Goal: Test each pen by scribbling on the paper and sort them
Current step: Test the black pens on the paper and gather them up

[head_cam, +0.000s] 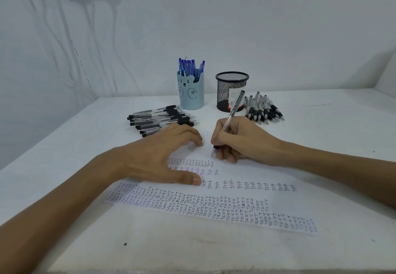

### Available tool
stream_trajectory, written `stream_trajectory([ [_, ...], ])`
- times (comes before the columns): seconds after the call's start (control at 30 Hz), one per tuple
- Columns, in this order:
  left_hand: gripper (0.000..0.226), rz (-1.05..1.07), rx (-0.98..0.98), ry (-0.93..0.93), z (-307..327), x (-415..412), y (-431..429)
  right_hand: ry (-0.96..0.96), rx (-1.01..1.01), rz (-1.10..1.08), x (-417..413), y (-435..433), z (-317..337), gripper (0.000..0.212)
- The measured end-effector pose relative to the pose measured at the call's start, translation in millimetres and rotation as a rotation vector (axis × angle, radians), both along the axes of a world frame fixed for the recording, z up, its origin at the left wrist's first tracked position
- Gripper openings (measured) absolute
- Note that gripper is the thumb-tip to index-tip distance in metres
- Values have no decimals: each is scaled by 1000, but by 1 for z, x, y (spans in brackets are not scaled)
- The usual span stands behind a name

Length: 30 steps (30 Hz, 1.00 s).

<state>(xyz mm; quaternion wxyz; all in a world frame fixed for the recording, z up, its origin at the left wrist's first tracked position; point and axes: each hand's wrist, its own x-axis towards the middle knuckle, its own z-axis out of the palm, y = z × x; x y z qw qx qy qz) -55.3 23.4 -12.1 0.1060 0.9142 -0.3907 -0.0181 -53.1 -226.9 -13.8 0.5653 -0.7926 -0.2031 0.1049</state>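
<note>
On the white tabletop [332, 124] the paper [246, 173] is held flat by the spread left hand [158, 156]. A pen [232, 113] is gripped by the right hand [242, 143], seemingly mid-test. Sorting it is called for next.

A clear-barrelled pen [230, 119] stands tilted, its tip down on a long white paper sheet [235, 192] covered with rows of handwritten "TEST". Black-capped pens [162, 118] lie piled at the far left and black-gripped pens [264, 111] at the far right. Blue pens [190, 68] stand upright in a light-blue bear-faced cup [190, 97].
</note>
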Motion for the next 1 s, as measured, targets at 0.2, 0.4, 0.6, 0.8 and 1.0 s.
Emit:
stream_trajectory([
  [0.2,81,6,15,-5,-1,1,-1,-115,-56,67,-4,-6,-2,6],
  [0.4,83,2,5,-1,-1,0,-1,-178,-74,113,-7,-6,-2,14],
  [0.6,80,-2,14,-7,-1,1,-1,-158,-71,123,-4,-6,-4,15],
  [0.8,82,-2,11,-5,-1,0,-1,-167,-74,144,-4,-5,-4,16],
  [1.0,81,0,18,-5,-1,0,-1,-189,-95,142,-5,-4,-3,17],
])
